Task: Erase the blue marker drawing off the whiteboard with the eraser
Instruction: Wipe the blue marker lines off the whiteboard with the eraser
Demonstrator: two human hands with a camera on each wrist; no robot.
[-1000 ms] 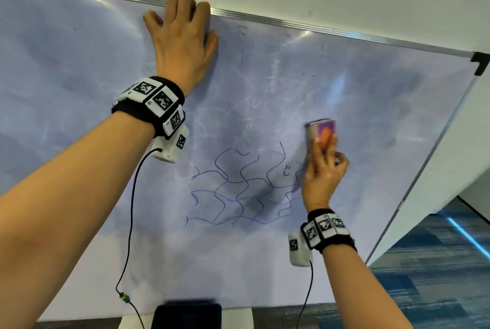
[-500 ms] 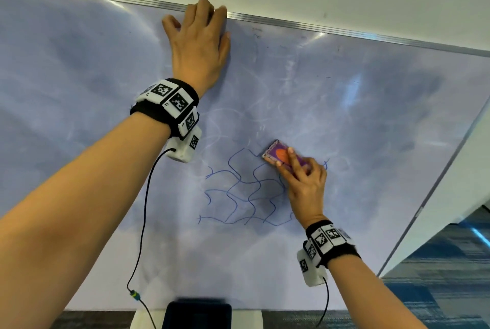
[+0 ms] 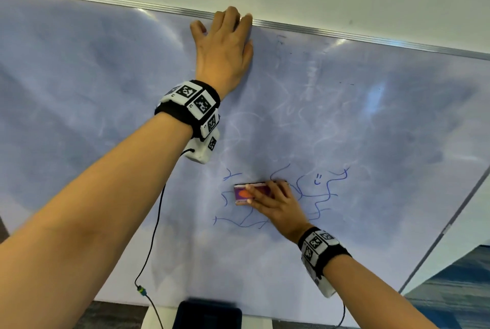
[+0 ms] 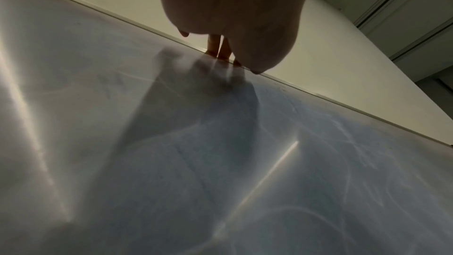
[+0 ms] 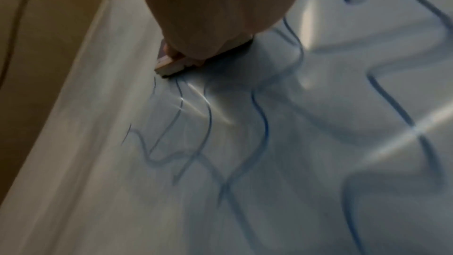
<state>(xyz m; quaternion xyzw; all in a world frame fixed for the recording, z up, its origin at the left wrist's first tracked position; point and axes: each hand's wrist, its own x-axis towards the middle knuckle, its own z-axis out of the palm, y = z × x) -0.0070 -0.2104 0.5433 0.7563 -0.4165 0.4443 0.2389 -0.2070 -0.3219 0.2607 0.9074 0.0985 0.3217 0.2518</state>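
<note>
A large whiteboard [image 3: 106, 90] fills the head view. Wavy blue marker lines [image 3: 320, 196] cross its lower middle, with a small smiley among them; the right wrist view shows the lines [image 5: 262, 123] close up. My right hand [image 3: 275, 204] holds a small purple and orange eraser [image 3: 242, 194] flat against the board, in the left part of the drawing. The eraser's edge [image 5: 169, 65] peeks out under the palm. My left hand [image 3: 225, 47] lies flat on the board near its top rail, fingers straight, fingertips [image 4: 220, 53] at the metal frame.
The board's metal frame [image 3: 371, 37] runs along the top, and its right edge [image 3: 450, 222] slants down toward blue carpet. A dark object [image 3: 209, 314] sits below the board's bottom edge. Faint old smears cover the board surface.
My right hand swept the eraser from the drawing's upper right leftward across it, wiping out part of the lines. The left hand stayed pressed near the top rail.
</note>
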